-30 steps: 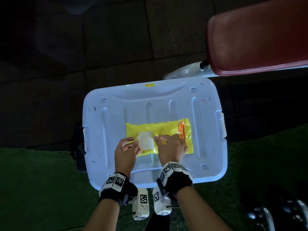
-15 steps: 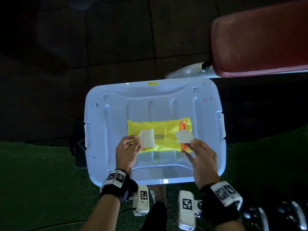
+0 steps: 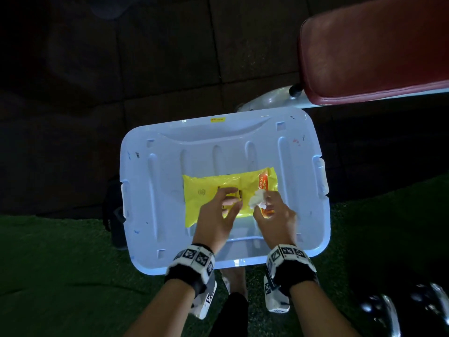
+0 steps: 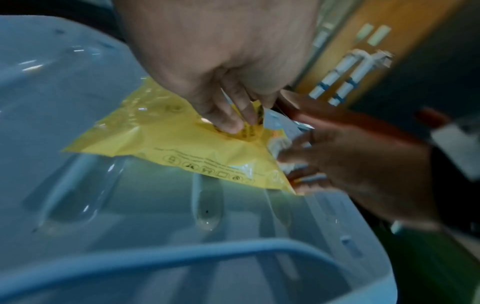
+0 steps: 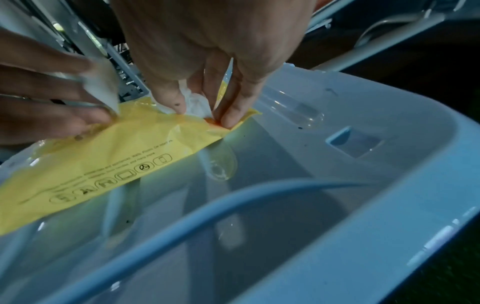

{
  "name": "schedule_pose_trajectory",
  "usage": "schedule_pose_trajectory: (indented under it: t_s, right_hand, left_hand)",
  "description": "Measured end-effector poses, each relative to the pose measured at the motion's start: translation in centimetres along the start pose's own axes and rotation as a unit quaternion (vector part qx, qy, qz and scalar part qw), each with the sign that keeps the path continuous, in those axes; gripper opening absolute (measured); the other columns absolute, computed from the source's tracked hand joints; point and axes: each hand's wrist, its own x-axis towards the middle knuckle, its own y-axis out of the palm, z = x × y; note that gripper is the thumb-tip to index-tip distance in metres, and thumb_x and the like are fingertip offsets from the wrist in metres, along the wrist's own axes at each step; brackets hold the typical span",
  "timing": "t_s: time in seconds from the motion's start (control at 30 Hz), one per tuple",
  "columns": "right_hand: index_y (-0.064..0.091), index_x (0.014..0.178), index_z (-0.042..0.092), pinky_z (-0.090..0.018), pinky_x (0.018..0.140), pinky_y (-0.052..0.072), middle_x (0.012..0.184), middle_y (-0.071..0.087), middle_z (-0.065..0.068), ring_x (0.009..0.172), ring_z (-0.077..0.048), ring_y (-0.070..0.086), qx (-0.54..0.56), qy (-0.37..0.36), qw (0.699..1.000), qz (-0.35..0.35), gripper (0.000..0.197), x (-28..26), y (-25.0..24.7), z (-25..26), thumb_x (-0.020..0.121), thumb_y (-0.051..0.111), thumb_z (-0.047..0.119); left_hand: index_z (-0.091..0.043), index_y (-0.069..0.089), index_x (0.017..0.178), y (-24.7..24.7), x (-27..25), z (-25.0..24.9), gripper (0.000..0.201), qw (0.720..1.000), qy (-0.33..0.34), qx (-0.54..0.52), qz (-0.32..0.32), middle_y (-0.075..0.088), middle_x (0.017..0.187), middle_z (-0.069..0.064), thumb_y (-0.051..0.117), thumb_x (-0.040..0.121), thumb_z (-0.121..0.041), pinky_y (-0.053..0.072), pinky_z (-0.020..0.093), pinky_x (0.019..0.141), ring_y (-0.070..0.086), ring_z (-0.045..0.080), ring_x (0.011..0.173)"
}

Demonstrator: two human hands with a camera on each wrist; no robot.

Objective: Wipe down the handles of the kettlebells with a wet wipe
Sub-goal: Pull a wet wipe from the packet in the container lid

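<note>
Wipe (image 3: pixel 257 200) now bunched at pack (image 3: pixel 209 190) edge

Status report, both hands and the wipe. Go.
Left hand presses the flap on the yellow wipe pack. Right hand pinches a crumpled wet wipe. Kettlebells untouched. No obstruction.

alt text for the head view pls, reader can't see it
Seen from above, the right hand holds a crumpled white wet wipe over a yellow wipes pack, which the left hand presses onto a pale blue bin lid. A red padded bench sits upper right, green turf below.
</note>
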Motion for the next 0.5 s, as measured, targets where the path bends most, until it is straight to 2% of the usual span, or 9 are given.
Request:
schedule_pose_trajectory:
  t_s: [0.03,0.07,0.13,0.17,0.23,0.3,0.37,0.43,0.5]
  right_hand:
    - [0.073,0.120,0.025,-0.011,0.074,0.051,0.094,0.069,0.013,0.073,-0.010,0.063,-0.009,-0.020,1.000,0.010,0.043,0.0,0.0,-0.1,0.081,0.075,0.007]
    - [0.072,0.124,0.026,-0.021,0.075,0.056,0.098,0.070,0.008,0.075,-0.014,0.065,-0.016,-0.046,0.999,0.018,0.046,0.1,0.1,-0.3,0.081,0.073,0.011]
    - [0.078,0.111,0.022,-0.038,0.071,0.061,0.101,0.071,0.001,0.079,-0.018,0.069,-0.005,-0.077,0.997,0.013,0.034,0.0,0.3,-1.1,0.078,0.071,0.016]
    - [0.080,0.102,0.019,-0.040,0.068,0.061,0.097,0.072,0.000,0.079,-0.017,0.069,0.002,-0.083,0.997,0.005,0.027,0.0,0.2,-1.5,0.076,0.073,0.014]
    - [0.080,0.091,0.013,-0.041,0.062,0.061,0.089,0.074,-0.003,0.073,-0.015,0.067,0.012,-0.065,0.998,-0.010,0.021,-0.2,-0.3,-2.0,0.071,0.081,0.006]
    - [0.080,0.091,0.012,-0.040,0.065,0.062,0.088,0.076,-0.005,0.072,-0.016,0.067,0.036,-0.009,0.999,-0.005,0.023,-0.6,-1.5,-2.2,0.071,0.085,0.002]
    - [0.080,0.093,0.018,-0.029,0.069,0.060,0.088,0.077,0.000,0.073,-0.017,0.070,0.071,0.071,0.995,0.002,0.022,-1.1,-3.0,-2.3,0.076,0.085,0.006]
    - [0.079,0.095,0.027,-0.013,0.066,0.054,0.085,0.076,0.008,0.075,-0.012,0.071,0.113,0.135,0.984,-0.020,0.023,-2.3,-5.1,-2.7,0.080,0.084,0.010]
    - [0.080,0.104,0.032,-0.013,0.072,0.055,0.091,0.077,0.010,0.080,-0.007,0.072,0.186,0.170,0.965,-0.069,0.031,-4.1,-8.0,-3.7,0.083,0.081,0.009]
  left_hand:
    - [-0.024,0.067,0.124,0.3,0.4,0.3,0.025,0.999,0.018,0.046,0.017,0.074,0.117,-0.009,0.067,0.100,-0.031,0.055,0.025,0.091,0.068,0.003,0.111]
    - [-0.021,0.069,0.126,0.6,0.8,0.7,0.027,0.994,0.035,0.099,0.020,0.072,0.121,-0.005,0.064,0.102,-0.031,0.054,0.033,0.096,0.066,0.011,0.115]
    - [-0.014,0.072,0.125,1.3,1.5,1.2,0.027,0.981,0.056,0.181,0.029,0.067,0.125,0.006,0.059,0.105,-0.025,0.050,0.044,0.100,0.062,0.024,0.117]
    - [-0.013,0.072,0.126,1.7,1.5,1.0,0.028,0.976,0.056,0.209,0.033,0.064,0.127,0.009,0.057,0.105,-0.023,0.049,0.045,0.102,0.060,0.027,0.118]
    - [-0.011,0.069,0.130,2.7,1.1,0.8,0.035,0.953,0.078,0.291,0.035,0.060,0.132,0.015,0.053,0.105,-0.028,0.050,0.046,0.103,0.057,0.034,0.119]
    - [-0.008,0.064,0.135,3.6,0.6,1.0,0.053,0.908,0.118,0.400,0.045,0.059,0.134,0.021,0.042,0.102,-0.043,0.052,0.048,0.102,0.059,0.039,0.118]
    - [-0.008,0.049,0.148,4.3,0.3,1.1,0.066,0.866,0.104,0.484,0.065,0.049,0.148,0.021,0.036,0.102,-0.054,0.046,0.047,0.108,0.051,0.040,0.129]
    - [-0.010,0.033,0.158,4.9,0.0,0.7,0.074,0.848,0.071,0.518,0.083,0.034,0.161,0.018,0.040,0.103,-0.058,0.039,0.045,0.114,0.040,0.037,0.141]
    - [-0.012,0.023,0.162,5.7,-0.6,-0.1,0.082,0.850,0.038,0.520,0.076,0.025,0.166,0.015,0.044,0.101,-0.062,0.033,0.044,0.117,0.032,0.034,0.148]
